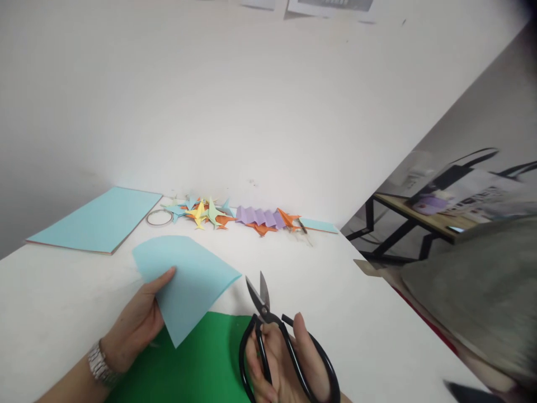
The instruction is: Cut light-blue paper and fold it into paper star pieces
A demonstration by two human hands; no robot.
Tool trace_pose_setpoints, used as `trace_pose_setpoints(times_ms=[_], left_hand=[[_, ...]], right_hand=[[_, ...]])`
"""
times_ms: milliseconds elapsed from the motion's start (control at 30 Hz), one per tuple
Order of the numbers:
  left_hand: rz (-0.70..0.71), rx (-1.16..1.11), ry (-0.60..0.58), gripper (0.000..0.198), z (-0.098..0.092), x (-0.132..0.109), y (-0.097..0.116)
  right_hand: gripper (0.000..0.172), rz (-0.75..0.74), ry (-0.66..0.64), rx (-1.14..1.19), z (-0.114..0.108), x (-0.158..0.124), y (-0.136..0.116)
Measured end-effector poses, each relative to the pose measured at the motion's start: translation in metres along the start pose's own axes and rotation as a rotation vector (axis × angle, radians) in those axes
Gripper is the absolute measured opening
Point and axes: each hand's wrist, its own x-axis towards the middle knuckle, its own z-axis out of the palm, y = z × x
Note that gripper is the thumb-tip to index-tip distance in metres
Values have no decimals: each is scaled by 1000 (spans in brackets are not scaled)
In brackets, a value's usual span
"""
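Observation:
My left hand pinches a folded light-blue paper sheet by its left edge, thumb on top, lifting it just above the table. My right hand has its fingers through the black loop handles of a pair of scissors. The short steel blades are slightly apart and point away from me, just right of the blue sheet's corner without touching it. A green sheet lies flat under both hands at the near edge. A metal watch sits on my left wrist.
A stack of light-blue paper lies at the far left of the white table. Along the wall sit a tape ring, several folded paper shapes and a purple pleated strip. The table's right edge drops off toward a wooden desk.

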Motion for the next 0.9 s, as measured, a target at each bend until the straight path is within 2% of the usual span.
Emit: trace_pose_setpoints(times_ms=[67,167,567,900], left_hand=[[6,-15,5,30,-1,1,1],[23,-5,-8,28,-3,3,1],[-74,13,-67,31,-5,-2,0],[34,93,-63,32,-4,-1,0]], right_hand=[[80,-3,-29,-2,0,0,-1],[82,-9,-8,49,-1,-1,-2],[93,47,-151,147,1,0,-4],[98,53,-127,146,1,-2,-4]])
